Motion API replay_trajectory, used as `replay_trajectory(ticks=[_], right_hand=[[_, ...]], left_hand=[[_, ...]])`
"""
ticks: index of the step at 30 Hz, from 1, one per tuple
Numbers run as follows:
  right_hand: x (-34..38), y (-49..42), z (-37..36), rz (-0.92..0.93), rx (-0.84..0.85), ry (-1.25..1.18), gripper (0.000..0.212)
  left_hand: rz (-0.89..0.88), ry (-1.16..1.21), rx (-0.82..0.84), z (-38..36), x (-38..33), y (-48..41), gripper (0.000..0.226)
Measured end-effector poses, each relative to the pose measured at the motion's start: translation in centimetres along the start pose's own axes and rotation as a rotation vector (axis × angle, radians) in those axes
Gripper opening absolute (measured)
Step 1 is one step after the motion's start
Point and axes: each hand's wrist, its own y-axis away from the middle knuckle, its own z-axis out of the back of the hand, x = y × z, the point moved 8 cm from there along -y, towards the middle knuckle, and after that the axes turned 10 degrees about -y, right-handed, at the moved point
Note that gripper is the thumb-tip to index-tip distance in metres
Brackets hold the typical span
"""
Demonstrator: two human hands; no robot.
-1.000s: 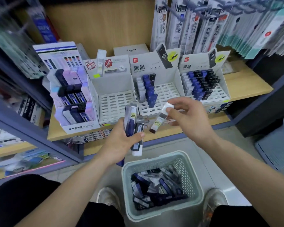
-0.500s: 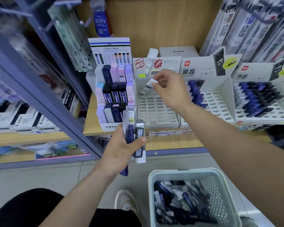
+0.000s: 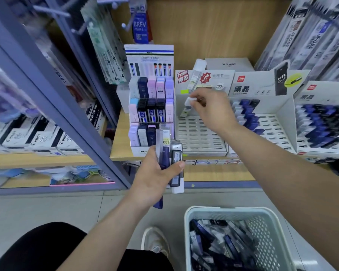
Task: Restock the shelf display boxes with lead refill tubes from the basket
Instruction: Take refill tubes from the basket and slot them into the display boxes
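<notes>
A person's right hand (image 3: 213, 110) pinches a white-capped lead refill tube (image 3: 187, 106) in its fingers at the back-left corner of the empty display box (image 3: 200, 137). In front of the box, the left hand (image 3: 155, 178) has its fingers curled round a bundle of tubes (image 3: 168, 153), above the basket (image 3: 223, 209).

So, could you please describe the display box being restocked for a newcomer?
On the wooden shelf, look right of the tiered MONO stand. The white display box under the right hand is it: its slotted tray is almost bare, unlike the blue-filled box beside it.
</notes>
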Motion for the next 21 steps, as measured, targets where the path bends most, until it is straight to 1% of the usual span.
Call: replay_trajectory(ticks=[3,7,9,12,13,15,17,18,21], right_hand=[[0.2,-0.1,-0.8,0.061,0.027,0.013,0.021],[0.2,-0.2,-1.5,0.069,0.032,0.039,0.026],[-0.2,-0.1,-2.1,0.044,0.087,0.061,0.03],[-0.4,0.3,-2.6,0.015,0.154,0.051,0.036],[-0.2,0.5,-2.4,0.008,0.157,0.048,0.037],[0.6,1.2,-1.0,-0.012,0.115,-0.005,0.039],[1.1,3.2,1.0,-0.091,0.067,-0.125,0.033],[1.2,4.7,1.7,-0.157,0.077,-0.209,0.028],[1.0,10.3,2.2,-0.417,0.207,-0.507,0.019]], left_hand=[[0.001,-0.004,0.001,-0.1,0.1,-0.1,0.035],[0.002,-0.002,-0.008,-0.1,0.0,-0.2,0.037],[0.006,0.002,-0.015,-0.1,0.1,-0.3,0.046],[0.0,0.012,-0.011,-0.3,0.1,-0.5,0.073],[-0.006,0.02,-0.008,-0.3,0.0,-0.5,0.075],[-0.029,0.045,0.001,-0.6,-0.3,-0.6,0.072],[-0.029,0.069,0.022,-1.2,-0.4,-0.6,0.071],[-0.026,0.073,0.033,-1.5,-0.4,-0.7,0.069],[-0.04,0.076,0.068,-3.0,-1.1,-0.5,0.047]])
